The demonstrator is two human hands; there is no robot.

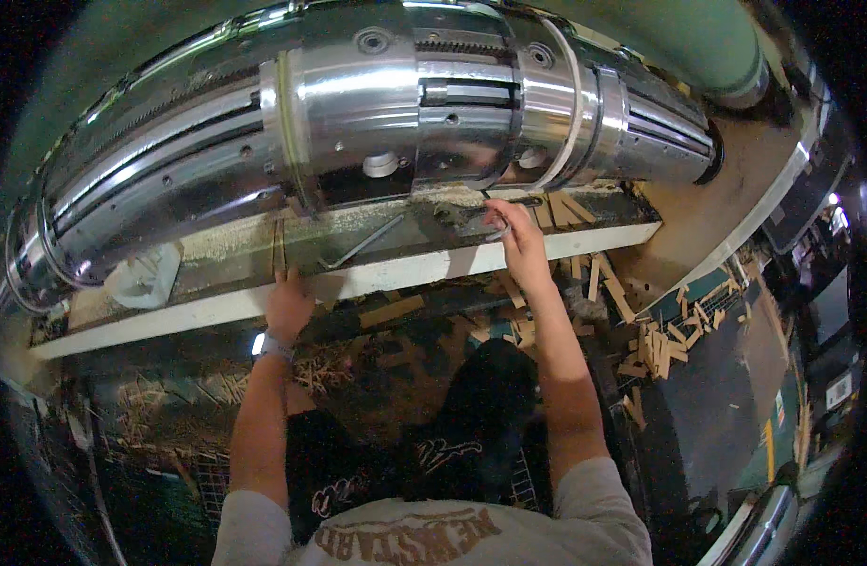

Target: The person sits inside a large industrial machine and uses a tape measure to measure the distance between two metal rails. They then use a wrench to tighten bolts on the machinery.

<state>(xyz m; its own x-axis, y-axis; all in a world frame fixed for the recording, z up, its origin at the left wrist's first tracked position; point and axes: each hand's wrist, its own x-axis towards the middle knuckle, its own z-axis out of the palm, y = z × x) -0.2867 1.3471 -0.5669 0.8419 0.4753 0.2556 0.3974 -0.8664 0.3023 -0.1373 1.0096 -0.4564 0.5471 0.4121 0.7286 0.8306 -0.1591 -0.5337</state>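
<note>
- The slim strip stands nearly upright in front of the metal cylinder, its lower end at the left hand; the fingers there look pinched on it, though the hand is dim.
- The right hand is raised under the cylinder, its fingers curled close together beside a small silver piece; whether they grip it I cannot tell.
- Between the hands, a bent silver rod lies slantwise on the ledge, touched by neither.
- A loose pinch could let the strip slip over the ledge's white front edge, where it would be hard to pick out among the wood pieces below.
- The rod could be knocked off too, should a wrist sweep sideways; knuckles might scrape the cylinder's underside, since the gap above the ledge looks tight.
- A whitish tub sits on the ledge, to the left of the left hand, under the cylinder; its contents cannot be made out.
</note>
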